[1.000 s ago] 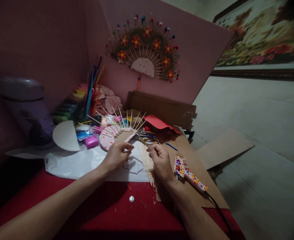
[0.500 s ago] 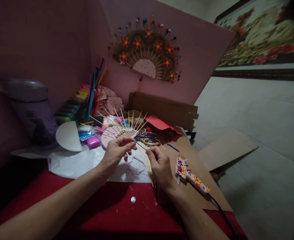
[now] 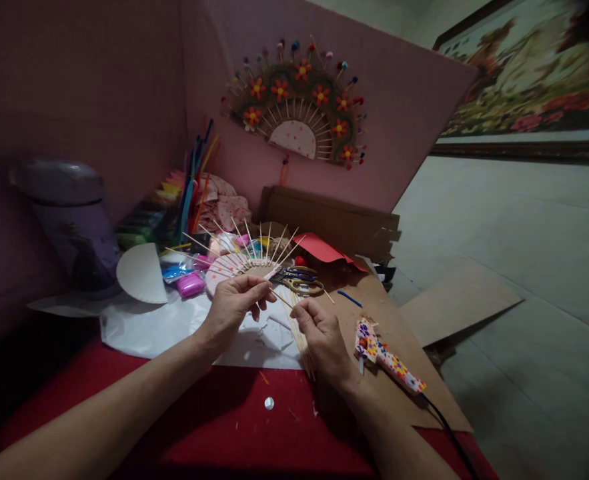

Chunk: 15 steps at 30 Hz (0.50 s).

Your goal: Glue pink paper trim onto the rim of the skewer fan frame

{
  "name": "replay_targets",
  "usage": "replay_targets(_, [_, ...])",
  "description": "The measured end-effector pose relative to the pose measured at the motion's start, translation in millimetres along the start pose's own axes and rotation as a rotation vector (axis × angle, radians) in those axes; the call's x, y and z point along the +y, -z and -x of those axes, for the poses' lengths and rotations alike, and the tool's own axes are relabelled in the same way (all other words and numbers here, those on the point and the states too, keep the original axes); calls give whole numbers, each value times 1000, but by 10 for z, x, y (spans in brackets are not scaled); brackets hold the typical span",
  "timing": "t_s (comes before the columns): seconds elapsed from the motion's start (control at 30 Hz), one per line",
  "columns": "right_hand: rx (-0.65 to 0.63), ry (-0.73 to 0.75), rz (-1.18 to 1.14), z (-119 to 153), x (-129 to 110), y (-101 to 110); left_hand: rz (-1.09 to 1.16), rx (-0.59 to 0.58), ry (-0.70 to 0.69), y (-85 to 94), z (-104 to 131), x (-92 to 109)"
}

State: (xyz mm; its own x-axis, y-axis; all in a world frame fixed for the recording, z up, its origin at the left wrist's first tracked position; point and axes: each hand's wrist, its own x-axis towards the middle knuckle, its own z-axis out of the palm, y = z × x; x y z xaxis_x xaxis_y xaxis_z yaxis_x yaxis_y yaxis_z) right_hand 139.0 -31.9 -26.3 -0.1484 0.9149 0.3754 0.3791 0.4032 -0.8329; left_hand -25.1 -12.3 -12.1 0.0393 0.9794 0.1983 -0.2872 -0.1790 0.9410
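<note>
Both of my hands pinch one thin wooden stick [image 3: 281,298], held between them above the white sheet. My left hand [image 3: 237,303] has its left end and my right hand [image 3: 320,331] its right end. Just beyond them lies a pink dotted half-round piece [image 3: 223,268] with several sticks [image 3: 254,241] fanned out from its curved edge. A bundle of loose sticks [image 3: 301,343] lies beneath and beside my right hand, partly hidden by it. Scissors [image 3: 304,287] with gold and blue handles rest behind that hand.
A flowered glue gun [image 3: 391,363] lies on brown cardboard [image 3: 424,400] at the right, its cord trailing forward. Purple tumbler [image 3: 74,233] and white half-disc [image 3: 143,273] stand left. Purple packets [image 3: 190,285] and red paper [image 3: 324,248] lie behind. A decorated fan [image 3: 294,100] hangs at the back.
The view has shifted slightly, so the scene sits a little further right. Both hands keep their hold on the stick, with hardly any movement.
</note>
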Motion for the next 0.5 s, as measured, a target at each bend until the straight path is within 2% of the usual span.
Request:
replay_targets(0.13, [-142, -186, -302, -35, 25, 12, 2, -9, -18, 4, -15, 3])
replay_targets(0.27, [-386, -387, -646, -36, 39, 67, 32, -52, -31, 11, -27, -1])
replay_targets(0.37, [-530, -479, -829, -31, 20, 121, 75, -59, -37, 3, -30, -6])
replay_targets(0.5, [-629, -533, -939, -36, -20, 150, 129, -63, -37, -15, -29, 4])
